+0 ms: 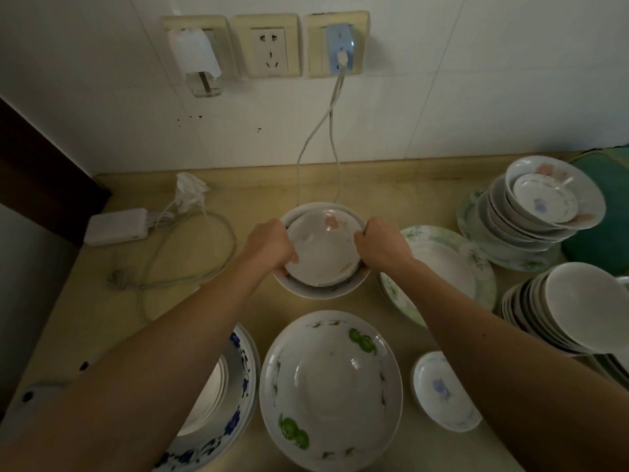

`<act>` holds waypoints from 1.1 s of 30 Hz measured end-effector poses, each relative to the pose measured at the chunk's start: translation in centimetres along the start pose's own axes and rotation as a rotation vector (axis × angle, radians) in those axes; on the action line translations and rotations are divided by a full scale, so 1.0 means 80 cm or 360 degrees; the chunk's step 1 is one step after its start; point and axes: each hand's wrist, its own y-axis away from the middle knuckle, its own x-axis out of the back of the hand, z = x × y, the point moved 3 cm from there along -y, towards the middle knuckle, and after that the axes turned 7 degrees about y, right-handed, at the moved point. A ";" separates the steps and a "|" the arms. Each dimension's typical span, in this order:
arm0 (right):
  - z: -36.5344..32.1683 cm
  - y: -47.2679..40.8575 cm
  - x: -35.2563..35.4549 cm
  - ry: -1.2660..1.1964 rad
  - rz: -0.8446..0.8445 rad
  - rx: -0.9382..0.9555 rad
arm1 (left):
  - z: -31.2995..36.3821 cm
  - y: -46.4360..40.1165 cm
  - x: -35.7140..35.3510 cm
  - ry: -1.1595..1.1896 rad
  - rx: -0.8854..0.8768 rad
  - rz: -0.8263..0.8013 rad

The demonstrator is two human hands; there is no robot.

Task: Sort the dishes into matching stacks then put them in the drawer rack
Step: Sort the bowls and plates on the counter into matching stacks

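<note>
Two hands, left hand (pixel 272 247) and right hand (pixel 383 245), gripped opposite rims of a small stack of white pink-flowered ceramic bowls (pixel 323 250) at the beige countertop's (pixel 374 189) centre, mid-sorting; setting it with the matching far-right bowl stack (pixel 541 206) would plausibly follow.
</note>
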 end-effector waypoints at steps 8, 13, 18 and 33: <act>0.011 0.009 0.000 -0.0267 -0.0037 -0.0038 | 0.002 -0.003 -0.004 0.0046 0.0061 -0.0061; 0.020 0.024 0.000 -0.0386 0.0057 0.0023 | -0.005 0.012 0.009 0.0146 -0.0087 -0.0031; 0.012 0.051 0.019 -0.0585 0.0182 0.0119 | -0.012 0.041 0.048 0.0547 -0.0316 -0.0128; -0.014 0.176 0.036 -0.0950 0.0397 0.0318 | -0.055 0.125 0.042 0.1451 -0.0334 -0.0164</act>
